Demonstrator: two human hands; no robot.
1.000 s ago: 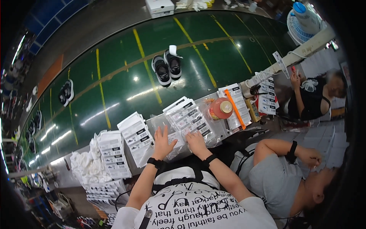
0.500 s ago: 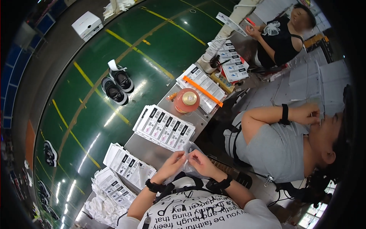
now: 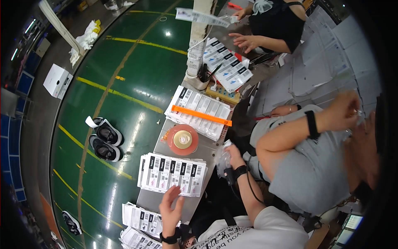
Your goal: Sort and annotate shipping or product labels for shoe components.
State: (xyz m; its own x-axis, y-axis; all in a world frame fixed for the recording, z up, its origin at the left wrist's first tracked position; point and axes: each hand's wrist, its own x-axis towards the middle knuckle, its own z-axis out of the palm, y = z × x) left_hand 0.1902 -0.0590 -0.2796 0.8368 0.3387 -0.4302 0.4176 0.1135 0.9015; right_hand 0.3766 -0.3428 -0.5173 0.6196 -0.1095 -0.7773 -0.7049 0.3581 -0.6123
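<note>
Both hands have come apart: half a second ago they were close together with some clear plastic in front of the white shirt. Now the right hand (image 3: 235, 157) is off past the side of the table (image 3: 155, 201), with its fingers closed on a crumpled clear plastic bag (image 3: 222, 162). The bag hangs just beside the table's edge.

The left hand (image 3: 171, 211) is open and has nothing in it. Its fingers are spread and reach over the near edge of a stack of white sheets (image 3: 172, 174). I cannot tell if they touch it. Small pink pictures and black marks show on the sheets.

Just past that stack sits a round red jar (image 3: 182, 140) with a gold lid. Next comes a white pile (image 3: 205, 103) with a long orange strip (image 3: 201, 115) lying across it.

On the green belt (image 3: 137, 97), to the left, a pair of black and white shoes (image 3: 105, 139) sit side by side. Close on the right is a person in a grey shirt (image 3: 306, 162), and farther up is someone in a black top (image 3: 275, 25).
</note>
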